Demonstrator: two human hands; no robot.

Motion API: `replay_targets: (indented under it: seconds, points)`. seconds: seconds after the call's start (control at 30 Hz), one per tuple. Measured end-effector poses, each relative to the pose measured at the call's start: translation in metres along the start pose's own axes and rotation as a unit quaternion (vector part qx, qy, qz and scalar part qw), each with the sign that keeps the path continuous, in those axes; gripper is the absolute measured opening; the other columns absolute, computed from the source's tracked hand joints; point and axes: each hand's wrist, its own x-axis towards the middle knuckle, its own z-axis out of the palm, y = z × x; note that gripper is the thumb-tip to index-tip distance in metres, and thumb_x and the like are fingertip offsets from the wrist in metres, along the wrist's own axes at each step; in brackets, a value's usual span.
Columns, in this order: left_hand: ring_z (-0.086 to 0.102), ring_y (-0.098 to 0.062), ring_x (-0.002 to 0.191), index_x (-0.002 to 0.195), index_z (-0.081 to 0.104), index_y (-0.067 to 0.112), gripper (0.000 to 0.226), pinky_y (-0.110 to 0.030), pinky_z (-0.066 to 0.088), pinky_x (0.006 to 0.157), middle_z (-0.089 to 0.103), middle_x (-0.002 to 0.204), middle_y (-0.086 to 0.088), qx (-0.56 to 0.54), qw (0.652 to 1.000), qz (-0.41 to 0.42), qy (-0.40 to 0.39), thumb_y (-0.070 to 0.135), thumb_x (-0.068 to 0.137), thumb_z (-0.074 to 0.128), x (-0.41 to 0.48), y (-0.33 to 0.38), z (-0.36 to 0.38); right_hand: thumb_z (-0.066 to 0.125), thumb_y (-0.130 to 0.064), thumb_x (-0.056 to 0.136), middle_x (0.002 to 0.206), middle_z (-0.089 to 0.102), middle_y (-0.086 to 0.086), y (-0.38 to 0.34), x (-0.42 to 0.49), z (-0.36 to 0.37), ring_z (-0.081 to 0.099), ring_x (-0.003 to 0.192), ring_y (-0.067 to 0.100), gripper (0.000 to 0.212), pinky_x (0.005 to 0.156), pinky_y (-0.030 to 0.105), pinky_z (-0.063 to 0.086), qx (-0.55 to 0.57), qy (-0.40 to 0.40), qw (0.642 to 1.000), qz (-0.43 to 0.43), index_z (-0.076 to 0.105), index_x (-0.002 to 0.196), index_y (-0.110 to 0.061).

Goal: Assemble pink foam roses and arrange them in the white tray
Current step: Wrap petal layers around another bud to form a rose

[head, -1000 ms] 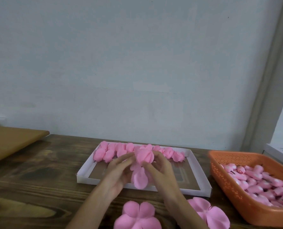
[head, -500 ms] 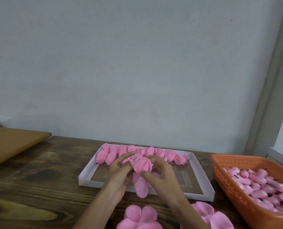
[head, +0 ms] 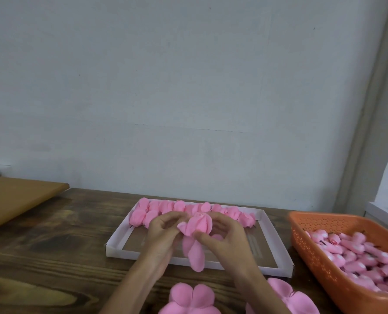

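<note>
- Head view: both forearms come up from the bottom edge and meet over the near half of the white tray [head: 125, 252]; the left hand [head: 163, 232] and the right hand [head: 224, 240] face each other, wrists lifted off the table [head: 52, 257].
- Between them is a half-built pink foam rose [head: 198, 223], held above the tray and not resting in it; the left hand's curled fingers pinch its left side, and the right hand grips it with the thumb [head: 202, 236] on its lower front and the fingers bent round the back.
- One loose petal [head: 194, 254] hangs down from the rose, between the wrists; the rose's underside is hidden.
- Finished roses [head: 184, 207] lie in a row along the tray's far wall; the hands cover the middle of that row, so a count is not possible.
- Two flat petal pieces [head: 190, 298] [head: 288, 298] lie on the table near the bottom edge, both cut off by the frame and partly covered by the forearms.
- An orange basket [head: 313, 250] to the right holds pink buds [head: 356, 252]; its right end runs out of view.
</note>
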Motion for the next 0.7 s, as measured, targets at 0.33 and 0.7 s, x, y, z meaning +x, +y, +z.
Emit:
replay_targets:
  seconds: [0.33, 0.7]
  points:
    - [0.073, -0.039, 0.109, 0.110, 0.080, 0.002, 0.049, -0.041, 0.062, 0.087, 0.074, 0.118, -0.028, -0.018, 0.993, -0.079, -0.092, 0.027, 0.071, 0.096, 0.003, -0.014, -0.014, 0.076, -0.001, 0.086, 0.094, 0.079, 0.009, -0.004, 0.000, -0.012, 0.076, 0.091, 0.025, 0.010, 0.076, 0.030, 0.061, 0.112, 0.046, 0.992, 0.021, 0.077, 0.092, -0.008]
    - [0.075, -0.025, 0.077, 0.091, 0.075, 0.012, 0.035, -0.031, 0.060, 0.059, 0.077, 0.073, -0.004, 0.012, 0.993, -0.078, 0.086, -0.012, 0.099, 0.052, 0.001, -0.017, 0.006, 0.078, -0.010, 0.076, 0.099, 0.079, 0.004, -0.004, -0.002, -0.006, 0.076, 0.093, 0.023, 0.023, 0.077, 0.036, 0.063, 0.059, -0.029, 0.997, -0.030, 0.080, 0.097, -0.018]
